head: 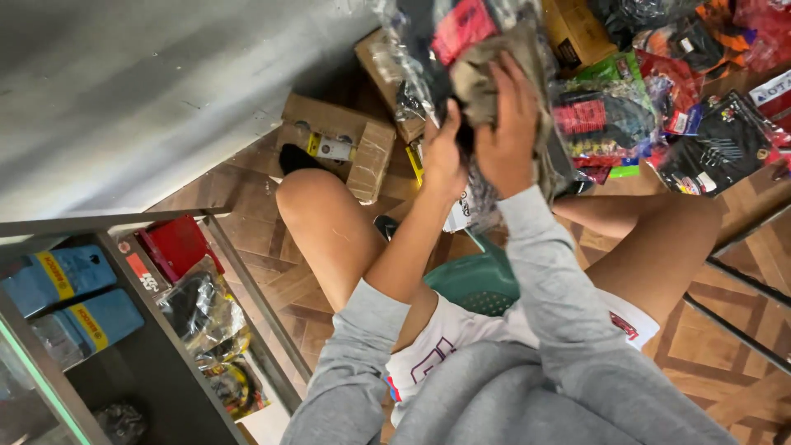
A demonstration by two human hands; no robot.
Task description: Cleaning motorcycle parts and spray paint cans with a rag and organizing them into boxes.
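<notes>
Khaki-brown folded garment (486, 78), in a crinkled clear plastic sleeve (412, 58): held up in front of me at about 12 o'clock in the head view, over the floor between my knees.

Head view, entries:
- My left hand (441, 156): fingers curled shut on the lower edge of the garment and its dark part, thumb side toward me.
- My right hand (504, 136): fingers spread and pressed flat on the cloth, closed on it from the right; how deep the fingertips go I cannot tell.
- Cardboard box (336, 144), brown, taped, small yellow and white label on its side: 10 o'clock, on the wood-pattern floor (272, 272).
- Second brown carton (577, 33): 1 o'clock, partly under the packs.
- Heap of bagged goods (606, 124), red, green, black and orange packs in clear film: 2 o'clock.
- Black flat pack (721, 148) with white marks: 3 o'clock.
- Green plastic stool (478, 280): beneath me, 6 o'clock.
- Shelf unit (124, 330), 8 o'clock: two blue packs with yellow bands (70, 297), a red box (177, 243), a clear bag of dark items (202, 309).

Risk, as I judge it: the sleeve is slick and loose, so the garment could slide out of my grip and drop among the packs; a hard tug could tear the film.
</notes>
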